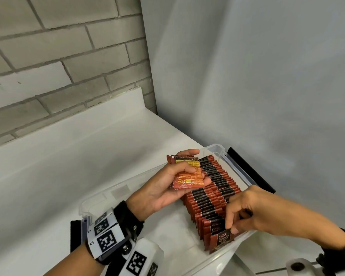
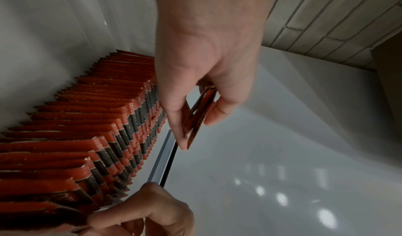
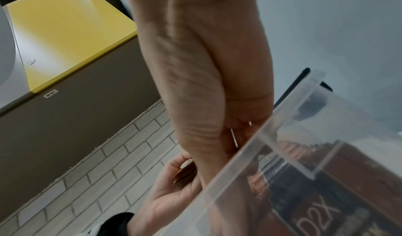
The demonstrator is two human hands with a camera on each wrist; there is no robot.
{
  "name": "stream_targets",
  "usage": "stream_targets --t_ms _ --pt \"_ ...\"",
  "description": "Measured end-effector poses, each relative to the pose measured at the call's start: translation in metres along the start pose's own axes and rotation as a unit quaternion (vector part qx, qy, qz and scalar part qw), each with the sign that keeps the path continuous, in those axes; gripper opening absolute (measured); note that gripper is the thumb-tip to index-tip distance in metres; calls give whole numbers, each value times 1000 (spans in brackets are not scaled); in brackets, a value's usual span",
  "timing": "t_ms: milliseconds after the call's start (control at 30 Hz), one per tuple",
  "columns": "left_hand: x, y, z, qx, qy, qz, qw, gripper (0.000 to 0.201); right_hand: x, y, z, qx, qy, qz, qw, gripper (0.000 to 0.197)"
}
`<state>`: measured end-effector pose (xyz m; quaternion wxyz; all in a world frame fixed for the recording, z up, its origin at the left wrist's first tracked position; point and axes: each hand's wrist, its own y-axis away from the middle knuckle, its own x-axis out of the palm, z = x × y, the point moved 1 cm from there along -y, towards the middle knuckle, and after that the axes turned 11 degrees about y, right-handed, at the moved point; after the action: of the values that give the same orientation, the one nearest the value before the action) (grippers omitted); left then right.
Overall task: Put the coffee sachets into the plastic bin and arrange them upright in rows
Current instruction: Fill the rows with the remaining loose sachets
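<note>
A clear plastic bin (image 1: 100, 198) sits on the white counter. Inside it, along the right side, stand two rows of red-and-black coffee sachets (image 1: 213, 196), upright and packed close. My left hand (image 1: 167, 186) hovers over the bin's middle and grips a small stack of sachets (image 1: 187, 172) between thumb and fingers; the stack (image 2: 197, 112) shows edge-on in the left wrist view. My right hand (image 1: 239, 214) reaches in from the right and pinches the top of the nearest sachet (image 1: 222, 239) at the row's near end. The right wrist view shows the bin's rim (image 3: 272, 136) and that sachet (image 3: 326, 210) through the wall.
A brick wall (image 1: 48, 56) runs behind the counter and a grey panel (image 1: 247, 76) closes the right side. A black strip (image 1: 251, 170) lies beyond the bin's far right edge. The bin's left half (image 1: 167, 226) holds no sachets. A yellow-topped cabinet (image 3: 65, 33) appears in the right wrist view.
</note>
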<state>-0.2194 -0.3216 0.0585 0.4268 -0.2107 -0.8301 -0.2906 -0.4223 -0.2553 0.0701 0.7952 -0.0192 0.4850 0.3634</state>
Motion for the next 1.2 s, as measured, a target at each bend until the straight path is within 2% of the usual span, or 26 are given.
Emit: stream_targets --t_ms 233,367,467,567,667,733,900,1033,1100,1200 --pt "-3 -1 0 -10 -25 18 999 50 7 -4 -6 -13 -4 -6 1000 11" --pt "-7 -3 -1 -4 -72 3 997 51 7 -4 -8 -20 4 -2 1000 13" --pt "-6 -2 0 -3 -110 -1 994 40 2 -3 -7 -24 -19 -11 999 16" --pt "-3 1 0 -14 -152 14 988 26 -1 -8 -6 -7 -82 -80 993 12" --pt "-1 3 1 -11 -165 22 986 30 0 -19 -5 24 -209 -153 966 31" --pt "0 4 1 -8 -167 18 986 29 3 -26 -5 38 -261 -188 946 36" --pt "1 4 2 -3 -153 -4 988 29 11 -36 -2 34 -334 -243 910 24" --pt "1 3 2 -4 -119 -37 992 50 8 -33 1 16 -434 -337 835 17" --pt "1 1 2 -10 -96 -52 994 60 7 -29 3 14 -455 -376 807 13" --pt "2 -1 1 -14 -49 -68 996 56 7 -26 1 21 -432 -408 804 11"
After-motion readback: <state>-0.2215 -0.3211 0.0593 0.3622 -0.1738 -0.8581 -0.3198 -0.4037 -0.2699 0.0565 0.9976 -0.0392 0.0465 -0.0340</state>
